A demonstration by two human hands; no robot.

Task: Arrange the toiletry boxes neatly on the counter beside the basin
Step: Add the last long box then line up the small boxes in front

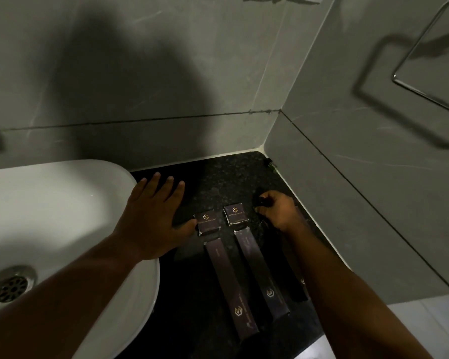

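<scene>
Dim bathroom corner, head view looking down on a black speckled counter (218, 174) set btwn a white basin (62, 203) on the left and grey tiled walls (166, 73) at back and right. Left hand (153, 218) lies flat, palm down, fingers spread wide, partly on the basin rim and partly on the counter; its thumb tip touches the left edge of a small square box (206, 224), nothing gripped. A second small square box (236, 215) sits just beside the first, to its right and a bit further back, both dark w/ a gold logo on top. Nearer the camera, two long narrow dark boxes run roughly parallel, each starting just below one small box: the left long box (231, 288) under the first, the right long box (261, 273) under the second, a thin gap of counter btwn them. A third long box (297, 283) lies to the right, mostly hidden by the right forearm. Right hand (275, 212) is curled, fingers bent down onto the counter near the third box's far end; something dark sits at its fingertips, but can't tell whether it's holding anything. Basin drain (12, 288) shows lower left; a chrome towel ring (425, 63) hangs on the right wall.
</scene>
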